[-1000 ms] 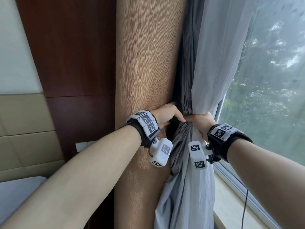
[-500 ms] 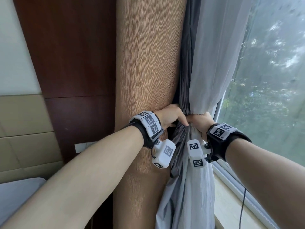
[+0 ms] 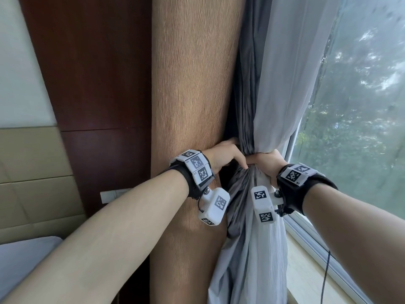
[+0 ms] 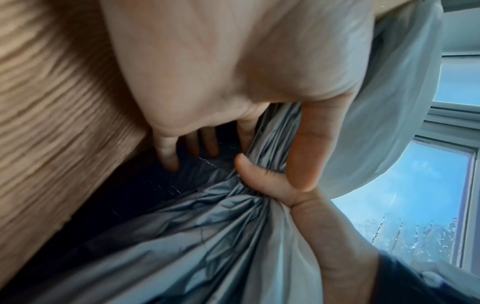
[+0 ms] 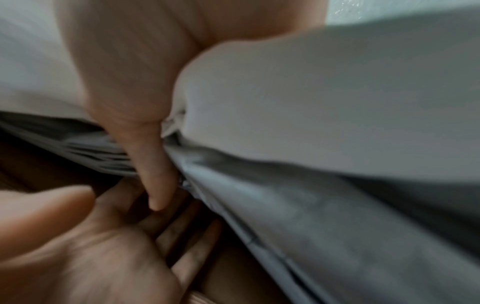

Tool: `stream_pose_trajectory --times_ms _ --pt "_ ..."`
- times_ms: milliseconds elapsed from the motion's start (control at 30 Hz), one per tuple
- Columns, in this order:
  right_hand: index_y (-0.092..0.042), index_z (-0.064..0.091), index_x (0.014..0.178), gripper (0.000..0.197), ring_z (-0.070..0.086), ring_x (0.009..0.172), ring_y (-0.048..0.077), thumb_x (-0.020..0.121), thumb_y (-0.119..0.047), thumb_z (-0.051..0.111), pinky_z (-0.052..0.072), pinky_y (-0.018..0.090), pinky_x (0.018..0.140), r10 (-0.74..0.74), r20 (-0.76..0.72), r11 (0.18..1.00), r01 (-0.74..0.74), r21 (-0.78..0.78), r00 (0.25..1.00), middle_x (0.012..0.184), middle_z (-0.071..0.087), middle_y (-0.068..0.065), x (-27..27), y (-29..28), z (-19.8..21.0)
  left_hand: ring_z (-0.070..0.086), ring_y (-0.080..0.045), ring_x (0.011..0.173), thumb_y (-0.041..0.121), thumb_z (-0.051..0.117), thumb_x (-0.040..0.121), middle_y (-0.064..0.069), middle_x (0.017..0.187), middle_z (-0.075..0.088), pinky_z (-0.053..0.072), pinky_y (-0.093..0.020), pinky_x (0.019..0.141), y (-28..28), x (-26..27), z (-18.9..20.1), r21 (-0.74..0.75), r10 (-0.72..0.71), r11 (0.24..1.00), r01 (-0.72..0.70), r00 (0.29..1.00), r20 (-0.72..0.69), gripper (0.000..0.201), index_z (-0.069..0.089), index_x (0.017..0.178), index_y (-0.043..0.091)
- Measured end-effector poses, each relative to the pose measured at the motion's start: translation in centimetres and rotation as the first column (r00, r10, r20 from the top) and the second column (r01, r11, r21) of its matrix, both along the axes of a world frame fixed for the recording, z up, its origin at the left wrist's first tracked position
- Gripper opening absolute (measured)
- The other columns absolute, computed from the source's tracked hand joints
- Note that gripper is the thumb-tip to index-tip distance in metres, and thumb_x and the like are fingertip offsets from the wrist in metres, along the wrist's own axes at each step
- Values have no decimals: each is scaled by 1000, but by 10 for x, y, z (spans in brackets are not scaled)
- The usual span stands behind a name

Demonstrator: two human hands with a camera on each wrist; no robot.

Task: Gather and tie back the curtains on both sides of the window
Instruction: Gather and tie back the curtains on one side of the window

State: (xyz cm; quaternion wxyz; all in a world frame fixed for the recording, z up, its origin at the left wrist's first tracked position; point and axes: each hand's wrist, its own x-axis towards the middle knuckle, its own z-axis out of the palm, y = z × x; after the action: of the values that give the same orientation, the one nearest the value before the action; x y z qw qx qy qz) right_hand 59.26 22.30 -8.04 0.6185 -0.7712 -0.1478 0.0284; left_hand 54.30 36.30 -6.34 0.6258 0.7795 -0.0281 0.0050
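Observation:
A tan curtain [image 3: 192, 84] hangs in the middle, with a grey lining [image 3: 245, 106] and a white sheer curtain [image 3: 289, 73] to its right. My right hand [image 3: 266, 164] grips the grey and white cloth, bunched into one bundle at waist height; its thumb [image 5: 153, 164] presses across the folds. My left hand [image 3: 225, 156] reaches into the dark gap between the tan curtain [image 4: 52, 102] and the grey cloth [image 4: 194, 236]. Its fingers [image 4: 168, 154] are straight, and its thumb lies along the bundle beside the right thumb. No tie-back is visible.
The window [image 3: 361, 106] fills the right side, with a pale sill [image 3: 306, 270] below and a black cable [image 3: 324, 281] hanging over it. A dark wood panel [image 3: 87, 73] with a white switch plate [image 3: 111, 194] stands left. A white bed corner [image 3: 22, 260] lies at lower left.
The left thumb has slid a little closer to the right hand on the bundle. The right hand's grip has stayed the same.

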Motion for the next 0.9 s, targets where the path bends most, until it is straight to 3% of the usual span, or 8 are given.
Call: stream_pose_trajectory --times_ms 100,233,333,400,500,633,733,900 --pt "-7 73 85 23 73 70 19 76 15 72 59 29 63 -9 -9 1000 9 -10 1000 78 76 6 -1 2 1 57 -29 129 -2 65 43 -13 133 67 39 -43 117 -1 2 0 -57 12 998 -12 1000 0 88 60 131 2" --pt "-3 72 90 21 72 81 29 77 13 70 61 38 73 -32 -12 999 32 -9 999 89 75 15 -3 4 1 60 -39 127 4 70 24 -25 134 64 44 -54 114 -3 16 -6 -114 59 992 -60 998 -10 106 57 129 -3" --pt "-1 73 96 24 74 93 34 76 12 71 62 47 84 -39 3 999 39 -8 999 100 77 20 -2 4 0 65 -36 114 -1 66 35 -26 122 68 49 -53 110 -5 11 0 -87 64 994 -61 997 30 91 58 126 -8" --pt "-2 73 95 23 71 88 28 78 13 69 61 44 80 -29 16 999 30 -17 999 97 76 19 -4 4 1 64 -33 108 -1 65 41 -21 112 69 50 -51 107 -4 8 2 -61 61 996 -58 997 48 84 60 125 -9" --pt "-4 72 93 21 70 79 21 79 13 69 63 35 69 -18 11 999 19 -29 1000 93 76 16 -6 2 2 65 -33 118 -2 65 44 -19 125 70 52 -48 108 -5 7 2 -43 62 997 -60 997 48 81 63 125 -2" --pt "-2 72 94 21 66 78 25 74 4 74 58 36 69 -54 -21 998 54 -15 998 97 76 21 -5 0 1 64 -27 118 3 69 45 -11 125 71 49 -45 110 -6 5 0 -29 43 999 -42 998 48 79 65 124 11" --pt "-8 68 82 18 59 64 16 83 10 68 46 17 44 -77 -23 997 77 6 997 76 67 7 -3 0 -1 62 -27 115 6 68 44 -21 129 68 46 -40 107 -5 6 2 -21 43 999 -43 999 32 82 64 125 1" --pt "-8 66 83 19 60 61 12 87 10 66 46 18 45 -69 -18 998 68 -8 997 78 66 7 -2 0 -2 62 -31 121 14 78 26 -21 126 70 41 -46 115 -4 31 -14 -53 83 995 -85 996 -31 102 62 126 -3"
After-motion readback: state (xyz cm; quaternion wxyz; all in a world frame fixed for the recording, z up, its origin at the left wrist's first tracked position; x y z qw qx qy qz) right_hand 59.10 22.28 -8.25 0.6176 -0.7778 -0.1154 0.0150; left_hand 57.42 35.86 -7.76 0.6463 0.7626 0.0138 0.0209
